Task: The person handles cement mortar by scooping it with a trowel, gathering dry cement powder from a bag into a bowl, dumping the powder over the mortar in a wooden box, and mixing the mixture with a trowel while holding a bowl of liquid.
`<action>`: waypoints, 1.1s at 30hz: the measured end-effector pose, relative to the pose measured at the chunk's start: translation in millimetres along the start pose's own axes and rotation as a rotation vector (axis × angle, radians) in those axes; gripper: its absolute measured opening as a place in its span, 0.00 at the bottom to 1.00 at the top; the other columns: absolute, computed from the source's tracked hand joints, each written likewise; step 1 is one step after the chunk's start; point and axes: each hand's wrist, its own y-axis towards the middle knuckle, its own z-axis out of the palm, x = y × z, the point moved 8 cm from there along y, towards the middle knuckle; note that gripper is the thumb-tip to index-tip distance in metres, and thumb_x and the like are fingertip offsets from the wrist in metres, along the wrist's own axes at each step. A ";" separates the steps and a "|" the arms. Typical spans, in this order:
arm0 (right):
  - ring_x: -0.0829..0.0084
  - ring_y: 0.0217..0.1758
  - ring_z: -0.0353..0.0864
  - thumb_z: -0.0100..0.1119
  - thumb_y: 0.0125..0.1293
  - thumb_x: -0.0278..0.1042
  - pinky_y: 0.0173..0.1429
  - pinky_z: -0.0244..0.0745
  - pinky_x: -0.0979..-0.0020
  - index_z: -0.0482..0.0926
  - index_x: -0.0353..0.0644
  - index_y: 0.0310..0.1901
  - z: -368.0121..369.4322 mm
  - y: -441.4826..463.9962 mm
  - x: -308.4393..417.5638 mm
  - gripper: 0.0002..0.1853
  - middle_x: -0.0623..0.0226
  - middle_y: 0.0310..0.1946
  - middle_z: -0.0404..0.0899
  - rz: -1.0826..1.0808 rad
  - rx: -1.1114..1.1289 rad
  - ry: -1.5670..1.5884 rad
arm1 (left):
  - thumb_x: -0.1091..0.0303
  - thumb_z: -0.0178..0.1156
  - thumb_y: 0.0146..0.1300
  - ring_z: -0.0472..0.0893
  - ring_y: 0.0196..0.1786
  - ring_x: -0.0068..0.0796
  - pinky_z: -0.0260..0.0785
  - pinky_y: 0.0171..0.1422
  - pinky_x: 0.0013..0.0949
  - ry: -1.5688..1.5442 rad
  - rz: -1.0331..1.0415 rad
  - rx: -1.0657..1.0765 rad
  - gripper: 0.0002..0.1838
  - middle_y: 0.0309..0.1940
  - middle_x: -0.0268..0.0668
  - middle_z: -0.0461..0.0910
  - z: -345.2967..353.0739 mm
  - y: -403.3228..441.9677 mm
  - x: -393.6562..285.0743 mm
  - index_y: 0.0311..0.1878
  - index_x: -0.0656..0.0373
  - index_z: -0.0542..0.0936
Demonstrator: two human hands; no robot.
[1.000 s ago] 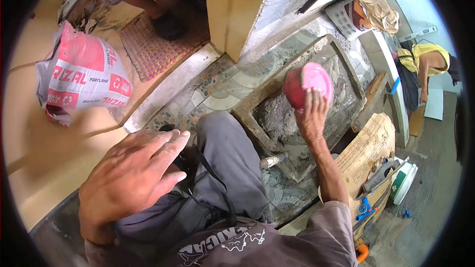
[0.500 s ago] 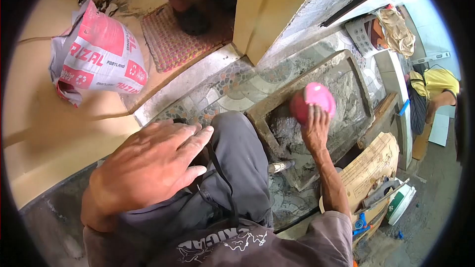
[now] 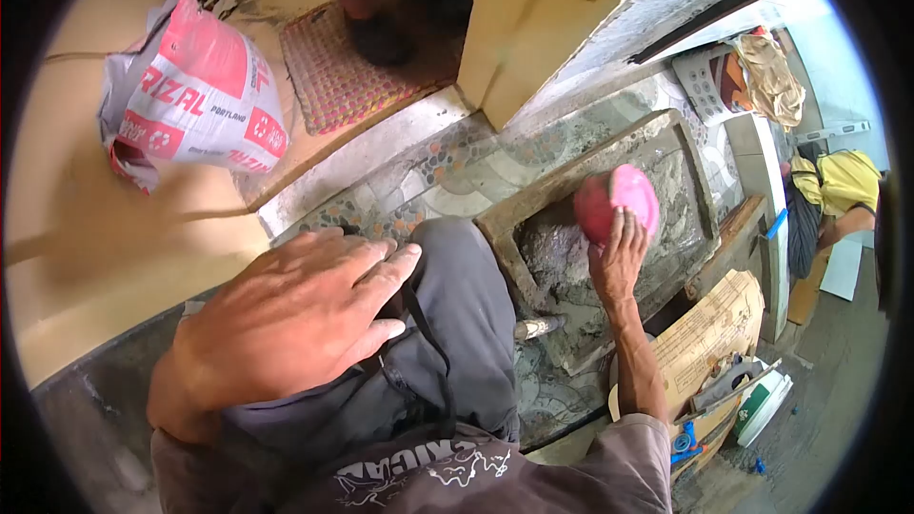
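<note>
My right hand grips a pink plastic bowl by its near side. The bowl is tilted, and I cannot see what it holds. It is above a rectangular mixing trough with a raised, cement-caked rim. Wet grey mortar lies inside the trough, glistening at the left. My left hand is held over my lap with its fingers stretched out and nothing in it. A pale handle sticks out at the trough's near left edge; the tool it belongs to is hidden.
An opened cement bag stands on the left. Behind, a person's feet rest near a woven mat. To the right are a torn paper sack, a white-green container and another person in yellow.
My right hand and the bowl have shifted slightly right, and the bowl's tilt has changed a little. The whole view has turned slightly. My left hand stays outstretched over my lap.
</note>
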 end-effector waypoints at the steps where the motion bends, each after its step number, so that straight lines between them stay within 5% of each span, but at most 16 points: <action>1: 0.48 0.75 0.57 0.65 0.54 0.31 0.78 0.47 0.43 0.54 0.35 0.73 10.9 -3.2 3.7 0.45 0.46 0.71 0.60 -0.022 0.075 -0.024 | 0.55 0.59 0.68 0.76 0.56 0.43 0.65 0.66 0.41 -0.014 -0.008 0.023 0.28 0.51 0.44 0.77 1.3 -1.4 0.4 0.64 0.66 0.72; 4: 0.47 0.75 0.57 0.65 0.52 0.30 0.77 0.47 0.43 0.54 0.35 0.73 27.4 -8.1 9.2 0.46 0.46 0.71 0.60 -0.089 0.229 -0.101 | 0.55 0.57 0.69 0.76 0.56 0.44 0.65 0.67 0.42 -0.023 -0.010 0.050 0.28 0.51 0.45 0.77 0.0 -0.8 1.3 0.64 0.66 0.71; 7: 0.48 0.75 0.57 0.60 0.56 0.31 0.77 0.47 0.44 0.54 0.35 0.73 -4.3 4.8 11.8 0.43 0.46 0.71 0.60 -0.046 -0.041 -0.052 | 0.55 0.55 0.70 0.76 0.57 0.45 0.65 0.67 0.42 -0.018 -0.032 0.035 0.28 0.52 0.46 0.77 2.0 -4.3 2.0 0.65 0.67 0.71; 10: 0.47 0.75 0.57 0.57 0.61 0.31 0.79 0.44 0.45 0.55 0.37 0.74 22.5 4.2 19.4 0.39 0.47 0.71 0.60 -0.153 0.274 -0.113 | 0.55 0.55 0.70 0.77 0.57 0.46 0.66 0.67 0.43 -0.030 -0.013 0.051 0.28 0.52 0.47 0.77 1.0 -4.4 0.3 0.65 0.67 0.71; 14: 0.47 0.75 0.58 0.56 0.61 0.32 0.80 0.43 0.44 0.55 0.37 0.74 12.9 11.4 15.8 0.39 0.46 0.71 0.61 -0.097 0.092 -0.072 | 0.55 0.56 0.69 0.77 0.56 0.48 0.66 0.66 0.44 -0.047 -0.016 0.037 0.28 0.53 0.48 0.77 0.1 -4.2 1.8 0.65 0.66 0.71; 15: 0.47 0.75 0.58 0.56 0.60 0.31 0.79 0.44 0.44 0.56 0.36 0.73 28.7 5.1 23.4 0.38 0.46 0.70 0.61 -0.180 0.266 -0.096 | 0.55 0.56 0.69 0.78 0.56 0.48 0.66 0.66 0.45 -0.039 -0.013 0.028 0.28 0.53 0.48 0.77 -1.5 -3.4 2.5 0.65 0.66 0.71; 25: 0.47 0.74 0.60 0.51 0.63 0.28 0.79 0.45 0.44 0.56 0.35 0.74 5.3 3.2 21.5 0.36 0.45 0.71 0.61 -0.103 0.160 0.036 | 0.57 0.61 0.66 0.76 0.59 0.49 0.67 0.66 0.42 -0.082 -0.024 0.070 0.30 0.55 0.49 0.78 -1.2 11.6 3.2 0.65 0.65 0.71; 28: 0.49 0.75 0.60 0.46 0.66 0.30 0.79 0.46 0.45 0.55 0.35 0.74 19.0 -3.4 25.0 0.34 0.46 0.71 0.62 -0.227 0.274 -0.074 | 0.58 0.61 0.65 0.75 0.60 0.50 0.66 0.66 0.43 -0.074 -0.060 0.130 0.30 0.56 0.49 0.77 2.5 19.0 0.2 0.66 0.63 0.71; 31: 0.49 0.72 0.64 0.60 0.58 0.33 0.77 0.52 0.48 0.59 0.34 0.71 -36.4 5.8 11.3 0.39 0.44 0.67 0.65 -0.015 0.060 0.161 | 0.58 0.61 0.65 0.75 0.60 0.51 0.67 0.66 0.44 -0.068 -0.027 0.192 0.30 0.57 0.50 0.77 4.7 37.9 -9.3 0.67 0.64 0.70; 33: 0.51 0.70 0.67 0.67 0.53 0.35 0.74 0.59 0.53 0.60 0.32 0.70 -60.0 -5.3 -21.5 0.43 0.44 0.64 0.67 0.365 -0.107 0.552 | 0.59 0.61 0.65 0.75 0.60 0.51 0.66 0.66 0.44 -0.084 -0.063 0.218 0.29 0.57 0.51 0.77 7.4 41.2 -8.3 0.66 0.64 0.71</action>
